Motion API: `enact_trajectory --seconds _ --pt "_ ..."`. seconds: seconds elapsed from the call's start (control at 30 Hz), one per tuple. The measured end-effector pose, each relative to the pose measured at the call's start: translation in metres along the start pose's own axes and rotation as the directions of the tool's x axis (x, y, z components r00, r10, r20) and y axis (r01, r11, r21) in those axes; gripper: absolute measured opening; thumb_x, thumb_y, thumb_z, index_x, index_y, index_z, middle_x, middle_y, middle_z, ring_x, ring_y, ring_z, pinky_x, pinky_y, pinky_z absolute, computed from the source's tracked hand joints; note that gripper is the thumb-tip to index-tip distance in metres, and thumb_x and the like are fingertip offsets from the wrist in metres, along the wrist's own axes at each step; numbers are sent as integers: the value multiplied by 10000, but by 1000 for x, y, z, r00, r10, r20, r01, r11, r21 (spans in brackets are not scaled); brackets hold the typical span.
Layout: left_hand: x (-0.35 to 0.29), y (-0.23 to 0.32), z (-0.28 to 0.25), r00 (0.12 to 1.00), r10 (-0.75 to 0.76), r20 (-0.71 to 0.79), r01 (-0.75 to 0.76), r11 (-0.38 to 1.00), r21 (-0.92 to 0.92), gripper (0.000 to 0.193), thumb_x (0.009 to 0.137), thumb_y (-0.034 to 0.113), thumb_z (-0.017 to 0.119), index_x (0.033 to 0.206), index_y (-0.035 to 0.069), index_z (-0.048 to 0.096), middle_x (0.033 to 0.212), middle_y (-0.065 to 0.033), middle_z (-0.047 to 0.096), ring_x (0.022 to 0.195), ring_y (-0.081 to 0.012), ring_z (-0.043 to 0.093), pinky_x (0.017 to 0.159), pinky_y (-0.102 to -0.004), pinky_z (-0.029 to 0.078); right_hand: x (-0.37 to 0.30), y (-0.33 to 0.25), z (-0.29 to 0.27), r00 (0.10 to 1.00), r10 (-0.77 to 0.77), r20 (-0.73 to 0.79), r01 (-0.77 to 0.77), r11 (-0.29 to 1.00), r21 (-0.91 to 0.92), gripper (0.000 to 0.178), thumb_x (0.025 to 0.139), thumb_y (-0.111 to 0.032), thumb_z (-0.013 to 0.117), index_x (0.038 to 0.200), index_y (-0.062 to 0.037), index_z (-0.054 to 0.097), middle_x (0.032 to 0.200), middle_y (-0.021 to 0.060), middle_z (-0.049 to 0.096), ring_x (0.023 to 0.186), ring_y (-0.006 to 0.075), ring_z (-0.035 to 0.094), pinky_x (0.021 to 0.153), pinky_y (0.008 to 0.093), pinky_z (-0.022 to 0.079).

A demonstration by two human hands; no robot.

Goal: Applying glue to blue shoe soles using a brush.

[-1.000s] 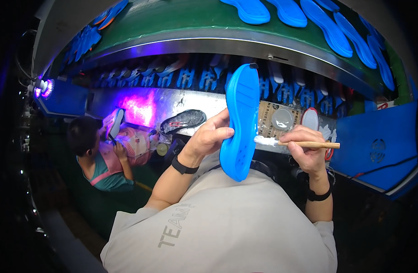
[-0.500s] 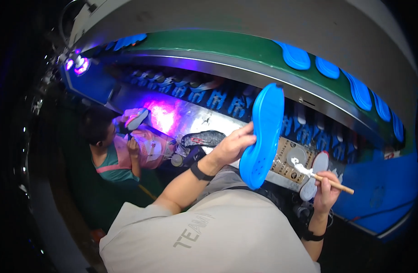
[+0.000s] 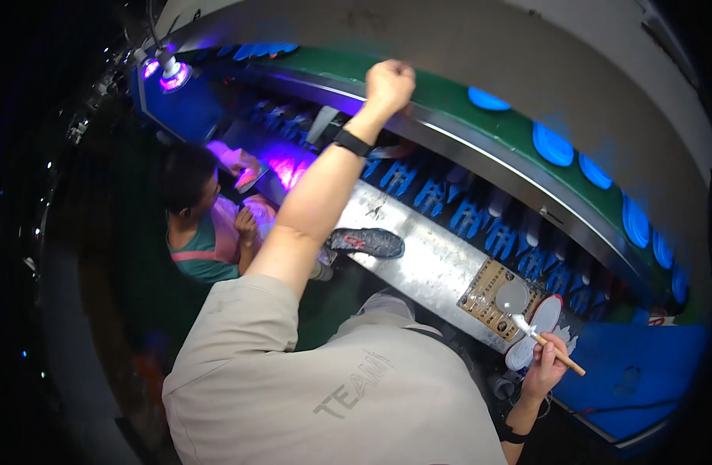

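My left hand (image 3: pixel 391 85) reaches far up over the green conveyor belt (image 3: pixel 441 103), fingers curled closed. Whatever it may hold is hidden from view. In my right hand (image 3: pixel 546 368), at the lower right, is a brush (image 3: pixel 565 357) with a wooden handle. Its white-coated bristles touch or hover at the near edge of a round pot (image 3: pixel 512 297), which stands on printed cardboard (image 3: pixel 480 293). Beside the brush lie a red-edged white sole (image 3: pixel 547 311) and another pale sole (image 3: pixel 519 357). Blue soles (image 3: pixel 553 144) rest along the belt.
A metal bench (image 3: pixel 437 267) runs below the belt, with a dark insole-like piece (image 3: pixel 375 243) on it. Behind it hang several blue clamp-like holders (image 3: pixel 432 198). At left a co-worker (image 3: pixel 205 221) handles a shoe part near purple lamps (image 3: pixel 174 76).
My left hand has moved up from the middle to the belt, and the blue sole it held is no longer visible. My right hand with the brush sits slightly lower in view.
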State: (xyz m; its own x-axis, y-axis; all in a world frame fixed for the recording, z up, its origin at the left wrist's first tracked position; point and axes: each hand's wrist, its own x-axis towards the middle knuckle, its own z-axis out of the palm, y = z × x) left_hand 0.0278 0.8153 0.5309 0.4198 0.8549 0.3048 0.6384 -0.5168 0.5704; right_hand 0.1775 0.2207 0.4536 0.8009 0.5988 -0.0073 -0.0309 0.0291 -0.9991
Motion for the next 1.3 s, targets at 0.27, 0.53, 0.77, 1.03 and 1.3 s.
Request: enact_trajectory --seconds 0.27,0.53,0.77,1.03,1.3 --pt "86 -190 -99 985 -38 -170 133 793 595 407 1000 318 612 1289 38 674 1247 -198 703 1080 -346 699 845 -453 584 1 -5 20 978 127 -164 -140 988 -66 172 1005 -127 632 1068 14 708 850 31 668 729 50 550 644 189 419" --pt "122 -236 -99 992 -25 -120 95 779 620 425 993 347 615 1247 12 680 1214 -229 700 1080 -379 690 856 -468 576 13 -15 50 957 95 -274 -149 972 -183 157 995 -106 641 1033 16 733 894 40 723 797 90 631 737 248 516" --pt "42 -137 -81 930 318 -185 -212 874 438 449 987 373 617 1210 -11 685 1184 -257 697 1080 -409 683 866 -481 568 9 -26 72 955 92 -281 -159 961 -227 164 994 -128 641 1018 6 732 845 23 701 775 79 611 712 245 496" --pt "-61 -35 -58 860 505 -78 -453 825 338 483 980 402 620 1168 -37 690 1151 -288 694 1079 -442 675 878 -496 559 18 1 67 983 40 -181 -74 980 -187 159 987 -124 676 1039 15 733 805 15 688 720 58 594 641 229 469" --pt "-36 -32 -84 914 400 66 -387 810 440 523 973 431 623 1126 -64 696 1117 -320 691 1079 -476 667 889 -512 551 -2 11 29 985 -4 -172 -24 986 -162 144 994 -116 665 1048 6 720 826 2 678 717 53 581 631 228 467"
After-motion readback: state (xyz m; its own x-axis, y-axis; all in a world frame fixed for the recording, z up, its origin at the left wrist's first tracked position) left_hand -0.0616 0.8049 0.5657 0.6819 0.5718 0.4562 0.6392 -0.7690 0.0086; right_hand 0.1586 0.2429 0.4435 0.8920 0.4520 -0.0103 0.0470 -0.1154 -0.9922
